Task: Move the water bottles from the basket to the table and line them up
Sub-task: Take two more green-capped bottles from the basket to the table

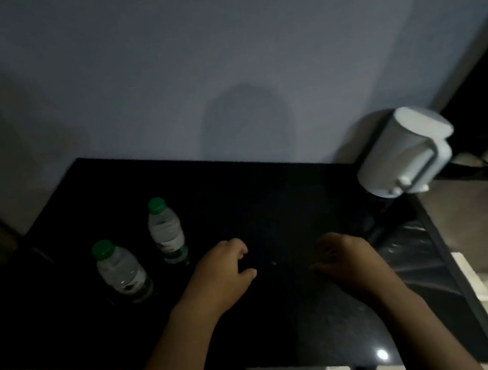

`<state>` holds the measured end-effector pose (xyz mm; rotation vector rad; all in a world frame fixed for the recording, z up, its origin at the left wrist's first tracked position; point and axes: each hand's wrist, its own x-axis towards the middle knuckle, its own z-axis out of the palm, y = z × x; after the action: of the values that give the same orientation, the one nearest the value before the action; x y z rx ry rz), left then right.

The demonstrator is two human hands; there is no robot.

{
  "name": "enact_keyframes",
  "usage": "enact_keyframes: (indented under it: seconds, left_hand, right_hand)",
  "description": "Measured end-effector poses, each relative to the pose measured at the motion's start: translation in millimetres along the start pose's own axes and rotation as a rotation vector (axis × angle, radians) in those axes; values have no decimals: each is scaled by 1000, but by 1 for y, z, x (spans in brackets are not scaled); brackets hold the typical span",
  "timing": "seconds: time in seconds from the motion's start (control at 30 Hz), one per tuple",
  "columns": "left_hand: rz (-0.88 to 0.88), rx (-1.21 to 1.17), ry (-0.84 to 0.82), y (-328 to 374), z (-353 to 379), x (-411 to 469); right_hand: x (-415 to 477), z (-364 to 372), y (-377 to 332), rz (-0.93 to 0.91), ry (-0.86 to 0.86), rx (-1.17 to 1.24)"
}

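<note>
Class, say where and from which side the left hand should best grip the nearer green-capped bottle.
Grip the nearer bottle round its clear middle, below the cap. It stands upright with the left hand empty to its right, so a sideways approach from the right probably suits.

I get a dim, grainy view: the tabletop (271, 199) reads nearly black with one small glare spot, a soft shadow falls on the wall (152, 71), and the right edge is smeared.

water bottles (124, 271) (167, 230): 2 | black table (271, 199): 1 | white kettle (405, 151): 1 | grips (222, 272) (341, 255): 2
</note>
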<state>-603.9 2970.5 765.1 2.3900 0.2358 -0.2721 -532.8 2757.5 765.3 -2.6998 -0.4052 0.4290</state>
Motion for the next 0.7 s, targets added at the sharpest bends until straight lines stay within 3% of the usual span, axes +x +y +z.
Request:
enact_keyframes:
  seconds: [0.23, 0.37, 0.7]
  left_hand:
    - [154, 147, -75, 78, 53, 26]
    - [318, 180, -200, 124, 94, 29]
    - [718, 292, -458, 252, 207, -27]
  right_hand:
    - [-67, -24, 66, 259, 167, 86]
    - [-115, -31, 112, 395, 291, 130]
    - [-270, -40, 218, 768, 525, 266]
